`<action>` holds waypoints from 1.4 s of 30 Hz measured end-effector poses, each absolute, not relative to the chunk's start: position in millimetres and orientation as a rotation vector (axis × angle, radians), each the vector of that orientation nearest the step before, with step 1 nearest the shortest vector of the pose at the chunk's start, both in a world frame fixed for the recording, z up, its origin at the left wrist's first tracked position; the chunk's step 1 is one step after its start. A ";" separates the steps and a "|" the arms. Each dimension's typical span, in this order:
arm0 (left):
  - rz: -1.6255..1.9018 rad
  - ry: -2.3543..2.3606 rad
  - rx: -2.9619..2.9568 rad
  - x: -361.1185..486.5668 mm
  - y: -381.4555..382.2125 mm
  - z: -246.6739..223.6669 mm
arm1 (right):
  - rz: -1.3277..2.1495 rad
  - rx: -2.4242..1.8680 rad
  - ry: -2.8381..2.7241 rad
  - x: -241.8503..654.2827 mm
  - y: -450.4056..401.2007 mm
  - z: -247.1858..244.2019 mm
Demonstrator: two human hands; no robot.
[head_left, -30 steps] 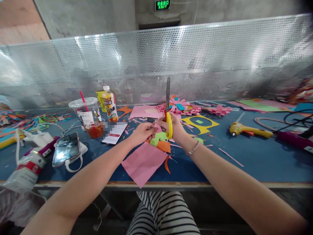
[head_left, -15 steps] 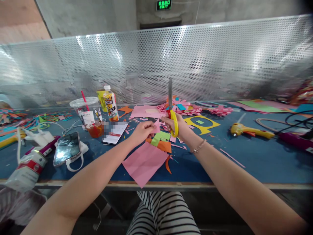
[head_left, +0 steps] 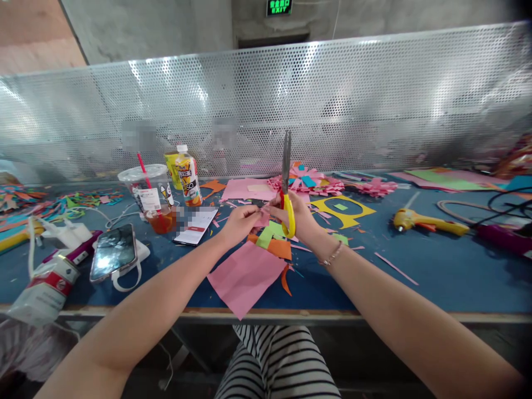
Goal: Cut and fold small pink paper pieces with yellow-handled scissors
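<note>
Between its fingertips my left hand [head_left: 241, 223] pinches a small piece of pink paper [head_left: 262, 217]. My right hand [head_left: 300, 217] holds yellow-handled scissors [head_left: 288, 208] with the blades pointing up, and its fingertips meet the left ones at the pink piece. Below the hands lie green scraps [head_left: 272, 233], an orange piece [head_left: 279, 248] and a large pink sheet [head_left: 247, 277] at the table's front edge. Behind them sits a pile of pink cut paper [head_left: 307, 180]. To the right is a yellow sheet with cut-out holes [head_left: 361, 209].
On the left are a drink cup [head_left: 152, 202], a bottle [head_left: 189, 180], a phone [head_left: 114, 252] with a cable and a white-and-red container [head_left: 45, 288]. A yellow glue gun [head_left: 428, 221] lies right, near black cables. A perforated metal screen [head_left: 266, 105] stands behind.
My right hand has moved slightly left, its fingertips now at the pink piece. The scissors have shifted left and turned a little. A green scrap beside the right wrist has come into view.
</note>
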State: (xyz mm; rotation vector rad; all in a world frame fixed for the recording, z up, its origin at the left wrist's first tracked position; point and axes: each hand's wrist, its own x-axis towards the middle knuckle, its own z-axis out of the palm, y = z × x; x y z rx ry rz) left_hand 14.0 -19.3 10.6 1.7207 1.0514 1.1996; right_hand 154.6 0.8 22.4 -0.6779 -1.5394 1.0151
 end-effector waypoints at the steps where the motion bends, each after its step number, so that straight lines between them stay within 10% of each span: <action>1: 1.209 1.065 1.726 14.2 -19.4 10.3 | 1.015 -0.675 -1.536 154.7 0.6 22.3; 42: 2.033 1.369 1.773 0.9 -31.0 29.7 | 1.188 -0.836 -1.856 146.8 -28.2 17.4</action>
